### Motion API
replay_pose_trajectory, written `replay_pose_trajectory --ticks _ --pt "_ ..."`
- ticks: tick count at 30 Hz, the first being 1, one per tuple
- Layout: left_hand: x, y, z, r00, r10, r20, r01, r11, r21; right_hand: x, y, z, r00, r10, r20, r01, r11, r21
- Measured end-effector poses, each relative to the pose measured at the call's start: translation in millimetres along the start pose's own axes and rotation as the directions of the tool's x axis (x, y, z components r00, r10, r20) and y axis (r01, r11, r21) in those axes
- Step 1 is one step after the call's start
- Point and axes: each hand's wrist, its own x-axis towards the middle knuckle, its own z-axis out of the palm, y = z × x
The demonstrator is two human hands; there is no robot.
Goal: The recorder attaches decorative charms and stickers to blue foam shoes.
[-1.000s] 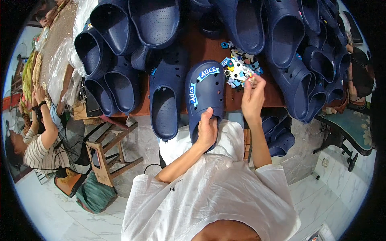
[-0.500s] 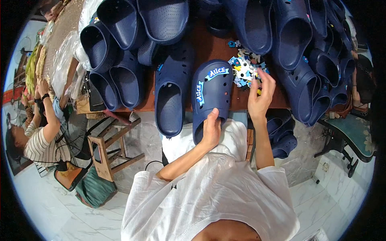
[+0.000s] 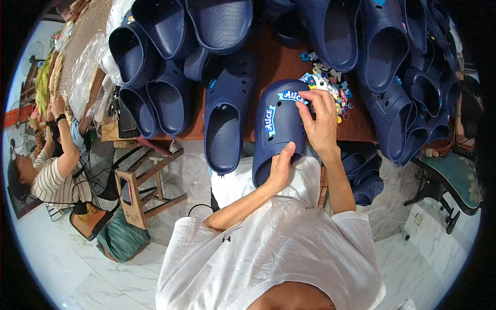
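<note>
A navy blue clog [image 3: 284, 124] rests tilted over my lap at the table's front edge, toe pointing away. My left hand [image 3: 279, 169] grips its rim at the foot opening, thumb on top; the other fingers are hidden. Two light-blue banner-shaped shoe charms with white lettering sit on it: one charm [image 3: 269, 122] along the left side, another charm [image 3: 290, 96] across the toe. My right hand [image 3: 321, 124] has thumb and fingertips closed on the right end of the toe charm. Just beyond that hand lies a pile of colourful charms [image 3: 330, 85].
A matching clog [image 3: 226, 103] with a small blue charm lies to the left on the brown table [image 3: 356, 126]. More navy clogs [image 3: 385, 57] crowd both sides. Wooden stools [image 3: 135, 191] stand at lower left, where another person [image 3: 57, 160] works. A green chair seat [image 3: 460, 175] is at right.
My right hand has moved left from the charm pile onto the toe charm, its fingers closing there. My left hand keeps its grip on the clog. The view has shifted slightly.
</note>
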Motion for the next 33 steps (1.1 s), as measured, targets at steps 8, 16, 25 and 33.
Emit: replay_pose_trajectory --ticks 8,16,25,33 --pt "2 -14 -9 1.0 0.008 0.013 -0.008 1.0 0.024 7 -13 -2 0.998 -0.06 -0.03 0.056 0.993 -0.104" --pt "0 -21 -11 1.0 -0.019 0.001 0.019 0.99 0.141 8 -18 2 0.998 -0.045 -0.032 0.042 0.995 -0.093" --pt "-1 -22 -10 0.998 -0.029 -0.051 0.039 0.979 0.202 14 -20 7 0.989 0.126 0.077 -0.13 0.991 0.045" --pt "4 0 1 0.992 -0.095 -0.086 0.099 0.994 0.046 3 -25 15 0.996 0.037 0.079 -0.044 0.995 0.092"
